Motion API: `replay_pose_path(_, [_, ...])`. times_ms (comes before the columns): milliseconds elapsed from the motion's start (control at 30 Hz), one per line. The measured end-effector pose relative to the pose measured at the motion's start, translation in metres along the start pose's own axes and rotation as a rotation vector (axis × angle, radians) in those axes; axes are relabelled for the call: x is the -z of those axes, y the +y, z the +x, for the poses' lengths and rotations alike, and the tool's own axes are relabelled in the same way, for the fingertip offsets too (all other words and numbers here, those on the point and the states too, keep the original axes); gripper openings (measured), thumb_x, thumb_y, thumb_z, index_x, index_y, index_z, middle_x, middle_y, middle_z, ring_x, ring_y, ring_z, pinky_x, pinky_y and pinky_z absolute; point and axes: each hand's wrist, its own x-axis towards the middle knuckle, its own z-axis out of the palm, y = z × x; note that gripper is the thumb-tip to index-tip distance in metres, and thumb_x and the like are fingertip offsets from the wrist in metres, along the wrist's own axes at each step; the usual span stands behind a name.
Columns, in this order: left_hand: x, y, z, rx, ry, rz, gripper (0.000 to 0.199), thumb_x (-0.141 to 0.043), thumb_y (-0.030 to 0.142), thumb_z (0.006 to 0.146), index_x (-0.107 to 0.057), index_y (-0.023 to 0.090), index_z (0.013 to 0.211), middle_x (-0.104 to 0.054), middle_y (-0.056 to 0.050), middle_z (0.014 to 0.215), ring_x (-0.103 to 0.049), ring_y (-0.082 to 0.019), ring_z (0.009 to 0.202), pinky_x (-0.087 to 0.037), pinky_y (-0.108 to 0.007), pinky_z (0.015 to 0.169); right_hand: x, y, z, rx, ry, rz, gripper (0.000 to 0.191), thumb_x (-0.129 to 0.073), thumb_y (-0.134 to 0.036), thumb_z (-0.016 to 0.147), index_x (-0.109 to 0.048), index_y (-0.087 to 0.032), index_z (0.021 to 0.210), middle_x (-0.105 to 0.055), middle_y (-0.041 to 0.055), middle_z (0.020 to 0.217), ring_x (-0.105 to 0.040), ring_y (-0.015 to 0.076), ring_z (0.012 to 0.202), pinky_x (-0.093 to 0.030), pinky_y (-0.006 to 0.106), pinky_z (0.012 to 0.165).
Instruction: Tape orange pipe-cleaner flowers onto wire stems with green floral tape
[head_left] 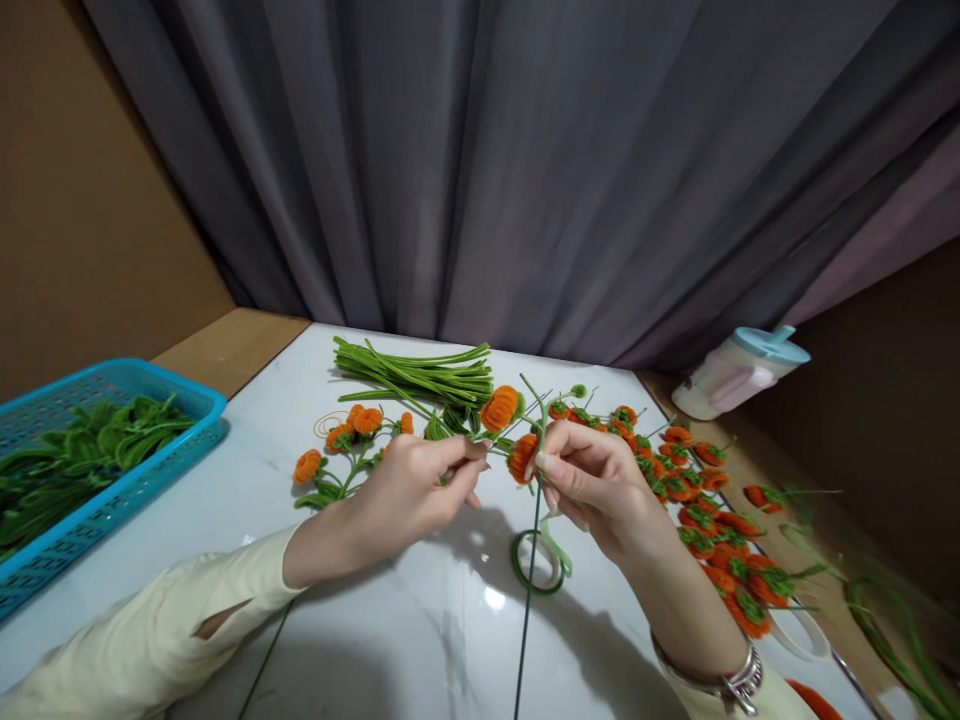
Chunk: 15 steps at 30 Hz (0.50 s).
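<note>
My right hand (592, 485) pinches the stem (534, 580) of an orange fuzzy pipe-cleaner flower spray. The stem is a long thin dark wire running down toward me. Two orange blooms, one higher (500, 409) and one lower (523, 458), sit just left of my right fingertips. My left hand (431, 480) is closed in a pinch beside the lower bloom; what lies between its fingertips is too small to make out. Below my right hand, a roll of green floral tape (517, 565) lies on the table, with a pale green strip (556, 545) beside it.
Green pipe-cleaner stems (420, 372) are bundled at the back. A finished-looking orange spray (352, 440) lies left of them. Many orange flower heads (697, 510) cover the right side. A blue basket (214, 405) of green leaves stands left; a lidded cup (739, 375) stands back right.
</note>
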Motion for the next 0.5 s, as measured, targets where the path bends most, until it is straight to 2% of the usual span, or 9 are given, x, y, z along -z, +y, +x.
replay_pose_path(100, [0.000,0.000,-0.001,-0.031,0.015,-0.020,0.019,-0.051,0.012,0.084,-0.069,0.013,0.076,-0.069,0.000,0.055,-0.062,-0.009,0.045,-0.045,-0.016,0.042,0.000,-0.002,0.000,-0.006,-0.002,0.011,0.030,-0.073,-0.038,0.072,-0.055,-0.017,0.061,-0.053,-0.0036,0.046,-0.029,0.0035,0.033,-0.018,0.017,0.030])
replay_pose_path(200, [-0.001,0.003,0.000,0.006,-0.007,-0.071,0.017,-0.053,0.013,0.085,-0.070,0.013,0.084,-0.071,0.000,0.060,-0.064,-0.010,0.050,-0.047,-0.016,0.045,0.002,-0.003,-0.001,0.001,0.008,0.017,0.029,-0.074,-0.038,0.071,-0.056,-0.017,0.061,-0.053,-0.0035,0.046,-0.034,0.0044,0.034,-0.021,0.017,0.031])
replay_pose_path(367, [-0.003,0.012,0.002,0.184,-0.091,-0.184,0.016,-0.056,0.011,0.083,-0.070,0.014,0.089,-0.075,-0.002,0.074,-0.070,-0.013,0.064,-0.054,-0.020,0.057,0.007,-0.006,0.000,-0.003,0.019,-0.029,0.029,-0.074,-0.038,0.071,-0.057,-0.017,0.061,-0.053,-0.0036,0.045,-0.030,0.0041,0.031,-0.021,0.019,0.030])
replay_pose_path(433, [-0.004,0.014,0.003,0.269,-0.132,-0.297,0.018,-0.056,0.011,0.082,-0.069,0.012,0.094,-0.076,-0.005,0.079,-0.072,-0.016,0.070,-0.056,-0.023,0.061,0.008,-0.006,0.000,0.001,0.023,-0.066,0.029,-0.073,-0.039,0.073,-0.057,-0.018,0.061,-0.053,-0.0036,0.046,-0.030,0.0045,0.031,-0.023,0.020,0.030])
replay_pose_path(500, [-0.006,0.013,0.004,0.376,-0.165,-0.459,0.020,-0.056,0.012,0.082,-0.065,0.011,0.100,-0.076,-0.007,0.080,-0.072,-0.018,0.073,-0.058,-0.026,0.066,0.009,-0.006,-0.001,0.019,0.043,-0.115,0.026,-0.071,-0.038,0.075,-0.058,-0.018,0.063,-0.054,-0.0032,0.048,-0.036,0.0061,0.034,-0.028,0.020,0.033])
